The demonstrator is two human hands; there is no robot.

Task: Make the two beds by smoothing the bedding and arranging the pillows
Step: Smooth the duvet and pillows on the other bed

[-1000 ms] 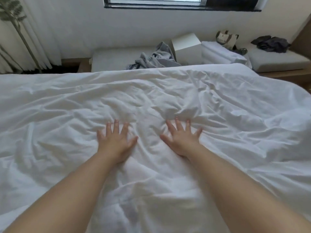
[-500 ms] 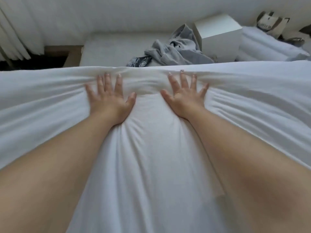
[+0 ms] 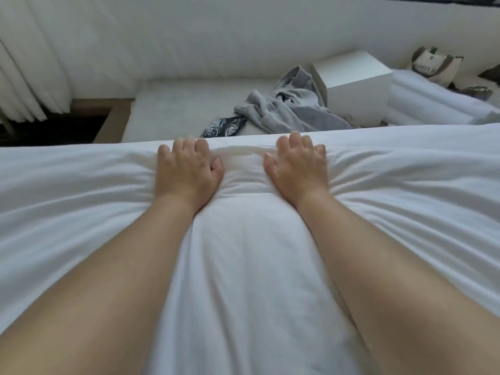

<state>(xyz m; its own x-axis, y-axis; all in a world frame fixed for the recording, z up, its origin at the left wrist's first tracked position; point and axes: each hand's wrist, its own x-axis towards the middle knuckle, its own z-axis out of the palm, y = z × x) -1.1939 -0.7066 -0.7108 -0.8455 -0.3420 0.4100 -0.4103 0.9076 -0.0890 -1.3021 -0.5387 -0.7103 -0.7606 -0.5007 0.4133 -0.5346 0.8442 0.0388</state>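
A white duvet (image 3: 243, 266) covers the bed and fills the lower half of the view. Both my arms stretch across it to its far edge. My left hand (image 3: 186, 169) presses palm-down on the duvet there. My right hand (image 3: 297, 166) presses palm-down about a hand's width to its right. The fingers of both hands bend down over the far edge, so the fingertips are hidden. The cloth between my arms lies fairly smooth, and folds fan out to either side of the wrists. No pillow is in view.
Beyond the bed runs a low white cushioned bench (image 3: 176, 109) under the wall. On it lie a crumpled grey garment (image 3: 292, 109), a white box (image 3: 354, 85), folded white bedding (image 3: 433, 104) and a small bag (image 3: 433, 63). White curtains (image 3: 27, 77) hang at the left.
Both hands have slid forward from the wrinkled middle of the duvet to its far edge, flattening the cloth. The fingers, spread flat before, now bend over the edge.
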